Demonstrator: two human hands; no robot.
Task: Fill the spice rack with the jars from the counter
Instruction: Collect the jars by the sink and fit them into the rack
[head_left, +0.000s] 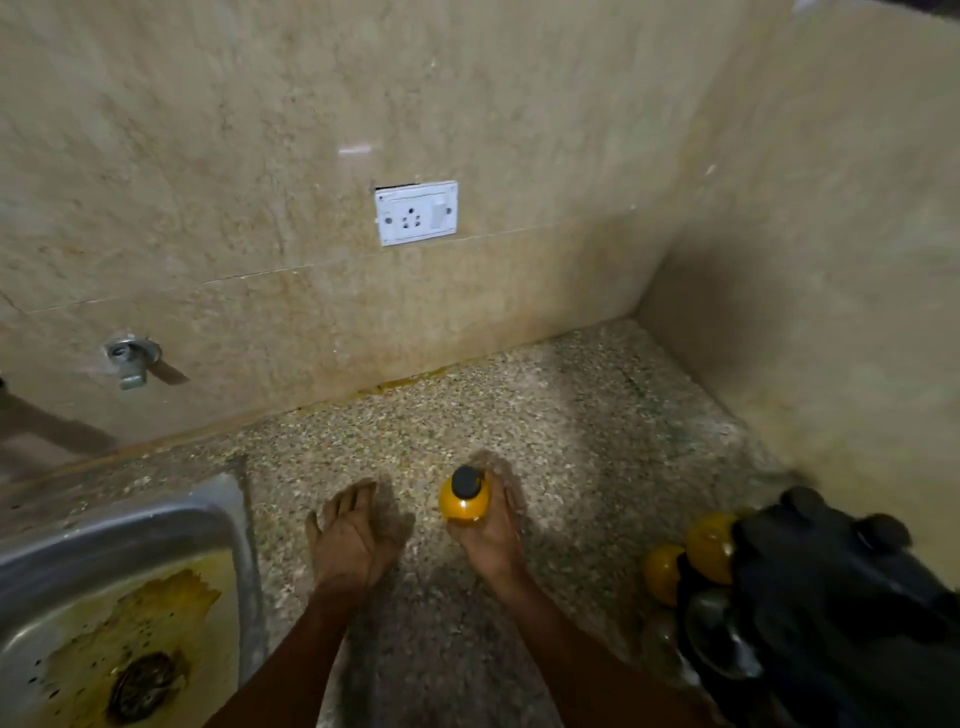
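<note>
Here the right hand grips the yellow jar, left hand beside it.

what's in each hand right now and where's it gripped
The right hand holds a yellow jar with a black cap, fingers wrapped round its body. The left hand is open, holding nothing.

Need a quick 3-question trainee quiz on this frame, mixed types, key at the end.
1. True or false: the left hand holds a jar.
2. The yellow jar in the right hand has a cap of which colour? A) white B) black C) red
3. Fill in: the steel sink lies to the person's ____.

Key: 1 false, the left hand is open and empty, with no grip on anything. 2 B. 3 left.
</note>
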